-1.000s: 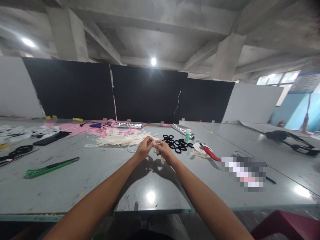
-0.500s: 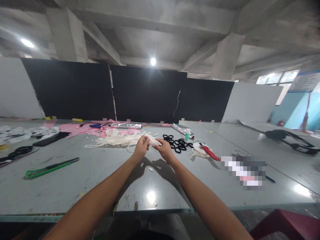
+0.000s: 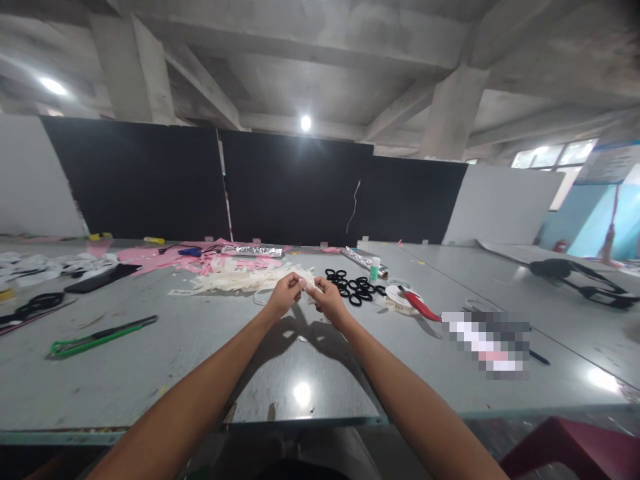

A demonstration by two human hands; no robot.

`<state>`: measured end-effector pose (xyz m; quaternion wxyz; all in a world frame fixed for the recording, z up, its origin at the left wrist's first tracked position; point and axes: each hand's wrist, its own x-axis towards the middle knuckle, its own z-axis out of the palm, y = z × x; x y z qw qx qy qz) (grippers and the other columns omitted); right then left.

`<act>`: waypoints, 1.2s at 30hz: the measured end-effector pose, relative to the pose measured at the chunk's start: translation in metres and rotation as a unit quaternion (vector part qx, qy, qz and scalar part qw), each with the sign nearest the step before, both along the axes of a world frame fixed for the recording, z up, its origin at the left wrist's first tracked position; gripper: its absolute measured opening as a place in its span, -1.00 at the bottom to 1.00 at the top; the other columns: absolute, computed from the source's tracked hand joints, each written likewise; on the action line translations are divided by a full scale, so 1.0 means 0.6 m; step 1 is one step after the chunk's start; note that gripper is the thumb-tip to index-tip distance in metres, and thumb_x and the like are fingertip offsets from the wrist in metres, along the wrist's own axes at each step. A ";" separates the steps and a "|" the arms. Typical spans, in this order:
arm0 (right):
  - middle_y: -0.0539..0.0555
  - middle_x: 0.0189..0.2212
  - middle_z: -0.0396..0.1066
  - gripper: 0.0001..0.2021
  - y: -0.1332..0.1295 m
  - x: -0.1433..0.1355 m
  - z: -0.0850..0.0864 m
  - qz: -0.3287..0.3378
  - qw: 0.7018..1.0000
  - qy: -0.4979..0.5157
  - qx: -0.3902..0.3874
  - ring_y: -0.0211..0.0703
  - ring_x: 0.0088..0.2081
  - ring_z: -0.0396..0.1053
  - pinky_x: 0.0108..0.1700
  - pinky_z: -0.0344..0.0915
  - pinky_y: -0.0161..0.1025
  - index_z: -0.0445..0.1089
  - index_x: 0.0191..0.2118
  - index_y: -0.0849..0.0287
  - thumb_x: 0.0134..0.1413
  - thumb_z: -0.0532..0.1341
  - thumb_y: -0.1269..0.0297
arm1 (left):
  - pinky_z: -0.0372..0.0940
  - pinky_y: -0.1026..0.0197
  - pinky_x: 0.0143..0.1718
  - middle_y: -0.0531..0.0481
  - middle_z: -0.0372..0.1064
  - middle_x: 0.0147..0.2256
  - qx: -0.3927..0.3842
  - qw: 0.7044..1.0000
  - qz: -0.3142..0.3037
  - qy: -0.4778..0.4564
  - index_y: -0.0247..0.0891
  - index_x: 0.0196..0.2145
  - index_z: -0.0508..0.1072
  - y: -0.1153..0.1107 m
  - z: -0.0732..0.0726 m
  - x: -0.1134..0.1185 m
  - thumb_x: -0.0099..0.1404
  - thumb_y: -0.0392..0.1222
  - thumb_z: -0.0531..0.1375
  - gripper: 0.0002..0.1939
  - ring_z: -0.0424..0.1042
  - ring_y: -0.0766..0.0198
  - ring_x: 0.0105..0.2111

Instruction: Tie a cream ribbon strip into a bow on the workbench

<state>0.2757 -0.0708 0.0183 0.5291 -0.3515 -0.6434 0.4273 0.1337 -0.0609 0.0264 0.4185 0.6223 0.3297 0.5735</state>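
My left hand [image 3: 286, 295] and my right hand [image 3: 329, 299] are close together above the table, fingers pinched on a cream ribbon strip [image 3: 311, 283]. The strip is partly hidden by my fingers. Behind and left of my hands lies a loose pile of cream ribbon strips [image 3: 227, 280], one with dark print at its left end. Several black elastic hair ties [image 3: 356, 291] lie just right of my right hand. Past them is a roll of printed ribbon [image 3: 399, 305], with a red curved object [image 3: 423, 307] against it.
A green-and-black tool [image 3: 103, 338] lies at left, near black-handled scissors [image 3: 37, 305]. Pink sheets [image 3: 155, 255] and foil-wrapped pieces [image 3: 257, 252] lie along the back beside a green-and-white bottle [image 3: 375, 269]. A black strapped object [image 3: 583, 277] is at far right.
My fingertips have shifted on the cream ribbon strip and bunch closer together. Part of the strip now shows beneath my right fingers. Other objects stay where they were.
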 end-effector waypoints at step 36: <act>0.01 -0.36 0.40 -0.64 0.011 -0.001 0.002 0.004 0.993 0.114 -0.015 -0.32 -0.47 0.27 -0.42 0.24 -0.35 0.36 -0.20 0.18 -0.20 0.30 0.18 | 0.20 0.36 -0.60 0.02 0.37 -0.45 -0.045 0.996 0.041 -0.063 -0.34 -0.33 0.37 0.000 0.003 -0.004 -0.05 0.01 0.30 -0.60 0.32 0.41 -0.57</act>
